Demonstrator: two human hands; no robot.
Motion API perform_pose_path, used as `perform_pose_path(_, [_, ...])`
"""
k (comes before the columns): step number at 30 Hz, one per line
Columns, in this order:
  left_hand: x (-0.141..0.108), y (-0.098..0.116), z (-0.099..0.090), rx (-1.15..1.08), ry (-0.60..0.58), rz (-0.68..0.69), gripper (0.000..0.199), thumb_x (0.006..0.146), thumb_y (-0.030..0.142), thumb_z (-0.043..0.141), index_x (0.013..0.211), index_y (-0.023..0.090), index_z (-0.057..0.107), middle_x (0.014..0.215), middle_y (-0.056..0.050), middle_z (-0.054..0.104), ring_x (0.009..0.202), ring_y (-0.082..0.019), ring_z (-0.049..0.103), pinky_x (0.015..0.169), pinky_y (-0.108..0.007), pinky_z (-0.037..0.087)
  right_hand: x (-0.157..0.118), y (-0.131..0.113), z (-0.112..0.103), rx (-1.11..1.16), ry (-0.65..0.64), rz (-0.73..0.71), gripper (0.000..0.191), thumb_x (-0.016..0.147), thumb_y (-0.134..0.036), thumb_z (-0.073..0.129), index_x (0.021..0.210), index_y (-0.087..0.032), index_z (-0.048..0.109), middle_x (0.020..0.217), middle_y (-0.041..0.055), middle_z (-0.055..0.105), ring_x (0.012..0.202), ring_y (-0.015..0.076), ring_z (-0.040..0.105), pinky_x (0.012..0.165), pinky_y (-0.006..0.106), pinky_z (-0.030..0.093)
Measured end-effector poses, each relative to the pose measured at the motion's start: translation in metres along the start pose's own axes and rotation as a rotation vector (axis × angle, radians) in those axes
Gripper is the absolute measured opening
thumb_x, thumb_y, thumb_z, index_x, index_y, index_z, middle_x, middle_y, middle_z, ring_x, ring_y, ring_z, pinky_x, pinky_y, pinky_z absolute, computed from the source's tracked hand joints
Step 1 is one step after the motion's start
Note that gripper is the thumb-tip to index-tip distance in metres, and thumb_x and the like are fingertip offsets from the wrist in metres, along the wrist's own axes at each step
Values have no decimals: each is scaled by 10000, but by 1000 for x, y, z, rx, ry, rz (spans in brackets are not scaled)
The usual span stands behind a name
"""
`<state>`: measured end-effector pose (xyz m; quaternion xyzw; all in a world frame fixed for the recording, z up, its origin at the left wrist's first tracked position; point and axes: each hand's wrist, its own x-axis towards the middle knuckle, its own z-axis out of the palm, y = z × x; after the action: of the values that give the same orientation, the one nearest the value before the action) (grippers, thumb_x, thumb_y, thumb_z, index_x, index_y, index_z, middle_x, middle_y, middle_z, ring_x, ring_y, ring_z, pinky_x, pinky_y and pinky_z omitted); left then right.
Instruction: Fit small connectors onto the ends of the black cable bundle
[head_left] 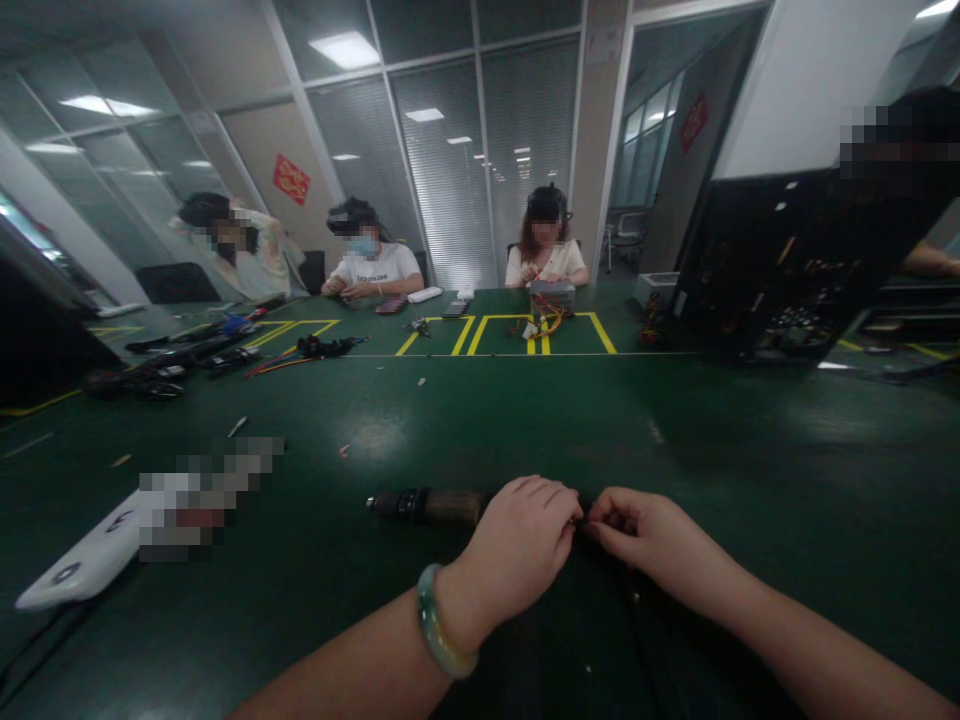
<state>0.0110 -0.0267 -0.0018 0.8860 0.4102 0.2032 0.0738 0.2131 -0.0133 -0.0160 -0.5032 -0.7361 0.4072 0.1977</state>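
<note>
Both hands [517, 535] [664, 548] over green table [750, 430], fingers [616, 501] curled, grip unclear; glass partitions [529, 110] beyond.

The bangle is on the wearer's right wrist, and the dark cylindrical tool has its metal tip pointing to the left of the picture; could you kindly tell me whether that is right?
Not quite: the head view shows the bangle on the wrist of the left hand. The dark cylindrical tool does have its metal tip pointing to the left of the picture.

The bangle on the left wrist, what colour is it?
Green, fading to yellowish lower down; the bangle shows best in the head view.
</note>
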Motion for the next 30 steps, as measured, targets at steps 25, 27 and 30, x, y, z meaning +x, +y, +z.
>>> perform_pose_path(25, [0,0,-1,-20,10,-32,152,824,173,619,959,198,556,1102,-36,624,1028,-214,578,943,-392,431,1,4,0,19,-7,-15,145,867,-325,578,829,-197,633,712,-17,651,629,134,577,537,205,394])
perform_pose_path(27, [-1,0,-1,-22,15,-47,163,813,184,629,956,197,553,1082,-36,626,1021,-218,579,936,-391,432,1,5,0,24,-6,-18,144,866,-322,578,826,-194,631,710,-17,648,627,132,575,535,203,393])
perform_pose_path(30, [-1,1,-2,-23,2,-31,120,831,158,597,933,202,550,1085,-26,623,1034,-202,572,937,-372,431,1,6,1,33,-19,-11,143,869,-323,575,841,-196,635,718,-16,652,626,132,580,532,202,394])
